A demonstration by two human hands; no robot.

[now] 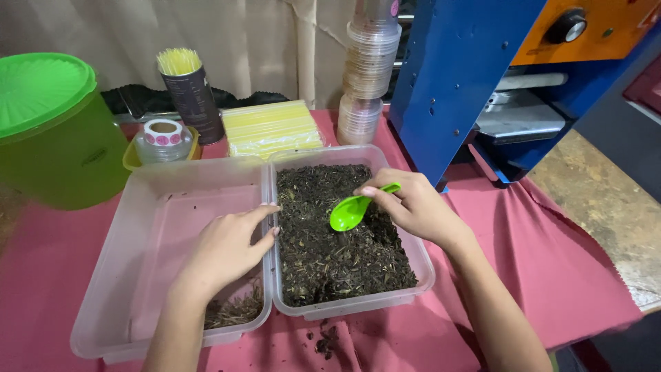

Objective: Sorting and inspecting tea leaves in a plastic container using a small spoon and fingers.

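Two clear tubs (172, 275) sit side by side on a pink cloth (578, 275). Right hand (413, 207) pinches a green scoop (350, 212) over the dark tea leaves (337, 255) in the right one. Left hand (224, 251) rests half-open on the shared rims, gripping nothing.

Two clear plastic trays (172, 275) (413, 258) — one green scoop (352, 210), one green-lidded tub (58, 131), one roll of stickers (163, 132) — two hands (224, 251) (410, 203), one stack of cups (368, 72).

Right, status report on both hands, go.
Right hand holds green scoop over tea tray. Left hand rests on the rim of the near-empty tray. Nothing in the way.
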